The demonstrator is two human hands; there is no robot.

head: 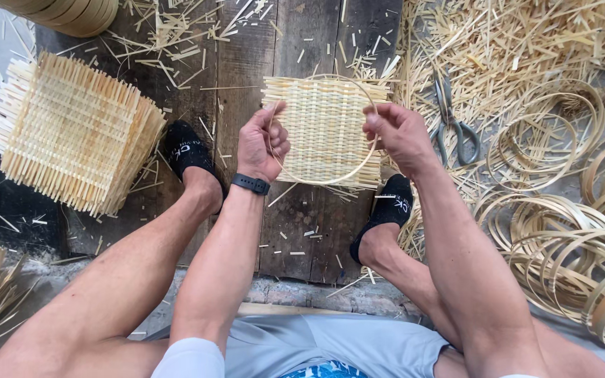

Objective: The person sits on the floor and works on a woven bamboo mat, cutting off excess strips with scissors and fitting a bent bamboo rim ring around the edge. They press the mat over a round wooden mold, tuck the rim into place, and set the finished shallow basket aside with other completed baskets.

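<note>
Left hand (pixel 263 142) and right hand (pixel 398 133) each pinch the bamboo hoop (pixel 330 180) against the square woven bamboo mat (pixel 323 129), held above the plank floor (pixel 302 224) at 12 o'clock. Risk, as I judge it: the hoop springing off-centre (thin, under tension) if either pinch slackens; scissors (pixel 449 119) lie at 2 o'clock.

Bare-armed and bare-legged, in grey shorts (pixel 330 343) over a blue patterned waistband (pixel 327 369), white sleeve edge (pixel 190 358) at the left shoulder, black band (pixel 250 184) on the left wrist, and black low-cut socks (pixel 189 150) with small white lettering.
</note>
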